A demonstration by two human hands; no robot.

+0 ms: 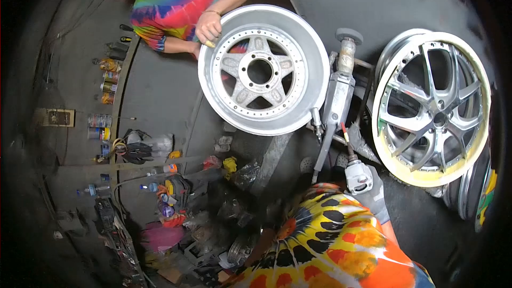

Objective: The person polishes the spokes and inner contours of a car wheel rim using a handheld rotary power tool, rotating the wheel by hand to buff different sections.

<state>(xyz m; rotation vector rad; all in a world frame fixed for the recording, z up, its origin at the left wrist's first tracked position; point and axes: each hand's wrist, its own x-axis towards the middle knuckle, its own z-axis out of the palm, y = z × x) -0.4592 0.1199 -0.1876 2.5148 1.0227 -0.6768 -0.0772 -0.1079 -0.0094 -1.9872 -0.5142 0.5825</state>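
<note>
My right hand (375,198), in a grey glove, is closed around a pale power tool (358,177) with a looped rear handle. The tool's narrow nose points up, towards a thin red-and-yellow piece. A dark shape beside my shirt looks like my left arm, but shadow hides my left hand's fingers. Ahead of me stands a silver wheel rim (259,113) with a wide lip and a ring of bolt holes. Another person's hand (208,28) is at the upper left of its lip. A grey metal stand with a long arm (335,100) is right beside the rim.
A multi-spoke wheel with a yellowish lip (458,170) leans at the right, with more rims behind it. Several cans (100,120) and bottles line the left side. Bags, bottles and scraps clutter the lower left floor. A co-worker in a tie-dye shirt (178,8) faces the rim.
</note>
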